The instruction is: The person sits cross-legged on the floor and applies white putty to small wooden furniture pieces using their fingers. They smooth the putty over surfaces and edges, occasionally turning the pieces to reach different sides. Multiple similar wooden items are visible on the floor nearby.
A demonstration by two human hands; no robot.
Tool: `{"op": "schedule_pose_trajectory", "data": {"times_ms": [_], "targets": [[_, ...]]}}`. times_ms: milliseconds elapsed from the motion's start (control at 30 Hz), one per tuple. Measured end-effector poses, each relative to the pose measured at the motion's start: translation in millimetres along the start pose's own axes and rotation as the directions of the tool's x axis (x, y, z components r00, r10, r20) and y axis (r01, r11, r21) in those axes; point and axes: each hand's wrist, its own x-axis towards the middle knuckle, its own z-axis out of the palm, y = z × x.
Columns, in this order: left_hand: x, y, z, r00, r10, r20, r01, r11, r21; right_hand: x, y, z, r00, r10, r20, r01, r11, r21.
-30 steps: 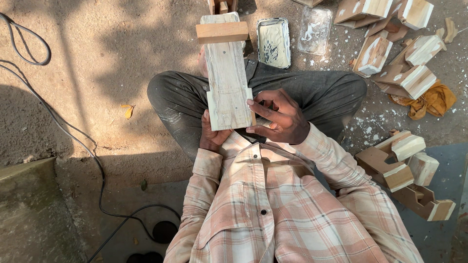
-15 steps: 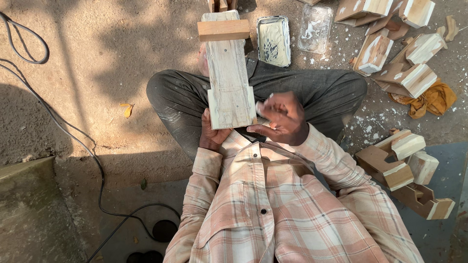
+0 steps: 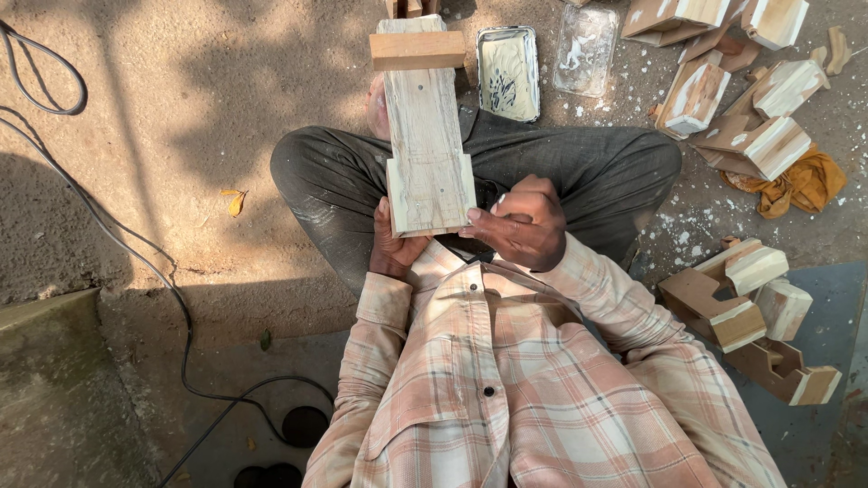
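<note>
Cut wood blocks (image 3: 750, 145) and a filler tray (image 3: 507, 72) are seen on the floor to the right & ahead. The wooden plank (image 3: 425, 136) is laid along the lap, long axis pointing away. Its near end is gripped underneath by the left hand (image 3: 393, 248); the right hand (image 3: 524, 224) is curled shut at its near-right corner, thumb touching wood.

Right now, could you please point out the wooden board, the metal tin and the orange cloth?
wooden board (image 3: 425, 136), head view, middle of its pale face.
metal tin (image 3: 507, 72), head view, its whitish inside.
orange cloth (image 3: 805, 185), head view, crumpled middle.
</note>
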Motion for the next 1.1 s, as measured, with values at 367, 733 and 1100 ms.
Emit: {"op": "schedule_pose_trajectory", "data": {"times_ms": [367, 733, 1100], "targets": [[0, 0, 1, 1.000, -0.001, -0.015, 0.001, 1.000, -0.021, -7, 6, 14, 0.998, 0.064, 0.000, -0.064, 0.998, -0.022], [-1, 0, -1, 0.998, 0.007, -0.056, -0.007, 1.000, 0.000, 4, 4, -1, 0.985, -0.166, -0.036, 0.143, 0.926, -0.349], [-5, 2, -14, 0.996, 0.034, -0.086, -0.043, 0.994, -0.099, -36, 75, 13, 0.910, 0.390, -0.140, -0.411, 0.890, -0.196]]}}
